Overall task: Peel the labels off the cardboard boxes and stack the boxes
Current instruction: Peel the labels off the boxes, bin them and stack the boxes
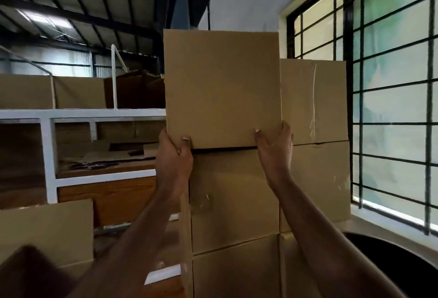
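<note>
**Kid:** What are the hands doing?

**Helper:** The left hand (174,153) and the right hand (275,145) are both grasping the top box (221,86). Each hand grips one bottom corner. The thumbs are on the front and the other fingers are tucked around the sides.

**Kid:** Where is the box?

**Helper:** It is up high, over a stack (234,198) of brown boxes. There is a thin dark gap between the box and the one under it, so it looks like it is not fully down. The box is standing straight.

**Kid:** Are there more boxes?

**Helper:** Yes. Another pile (315,132) stands just beside it on the right, next to the window (391,98) with dark bars. It has bits of clear tape on it.

**Kid:** What is on the left?

**Helper:** A white shelf (49,155) with flat cardboard lying in it. One more box (47,229) sits low at the left.

**Kid:** Do you see any label?

**Helper:** I cannot tell. The front of the top box looks plain brown.
</note>
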{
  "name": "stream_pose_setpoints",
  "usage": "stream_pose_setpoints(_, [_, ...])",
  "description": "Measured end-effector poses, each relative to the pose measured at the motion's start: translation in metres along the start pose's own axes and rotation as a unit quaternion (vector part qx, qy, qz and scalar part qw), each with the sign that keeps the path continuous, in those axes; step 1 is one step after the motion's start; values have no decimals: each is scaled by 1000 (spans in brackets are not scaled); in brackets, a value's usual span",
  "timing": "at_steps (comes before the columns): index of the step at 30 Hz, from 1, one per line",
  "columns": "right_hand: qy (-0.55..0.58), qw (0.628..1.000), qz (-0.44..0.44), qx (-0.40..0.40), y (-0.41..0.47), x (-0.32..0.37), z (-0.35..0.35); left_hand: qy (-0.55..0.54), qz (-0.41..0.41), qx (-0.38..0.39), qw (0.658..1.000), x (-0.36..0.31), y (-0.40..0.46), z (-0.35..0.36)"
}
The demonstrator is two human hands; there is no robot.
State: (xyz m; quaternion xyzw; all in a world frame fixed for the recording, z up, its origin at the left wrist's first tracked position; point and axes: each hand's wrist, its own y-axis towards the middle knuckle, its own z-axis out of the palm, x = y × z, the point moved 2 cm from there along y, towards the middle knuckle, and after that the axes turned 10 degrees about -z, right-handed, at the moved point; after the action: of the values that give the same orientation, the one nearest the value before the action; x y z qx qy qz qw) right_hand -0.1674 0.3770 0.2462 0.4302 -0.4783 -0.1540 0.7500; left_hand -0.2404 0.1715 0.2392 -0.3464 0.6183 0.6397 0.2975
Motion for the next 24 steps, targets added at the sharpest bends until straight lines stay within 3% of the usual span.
stream_pose_setpoints(6, [36,997,-60,-44,-31,21,2,-12,45,-34,998,-5,-20,-31])
stream_pose_setpoints(12, [97,991,-87,-25,-50,72,14,-25,72,-71,995,-23,-31,-84])
stream_pose_setpoints(19, [141,986,-84,28,-101,142,59,21,91,-130,987,-31,-38,-190])
stream_pose_setpoints(24, [124,989,-67,50,-163,176,97,38,65,-107,991,-16,-46,-274])
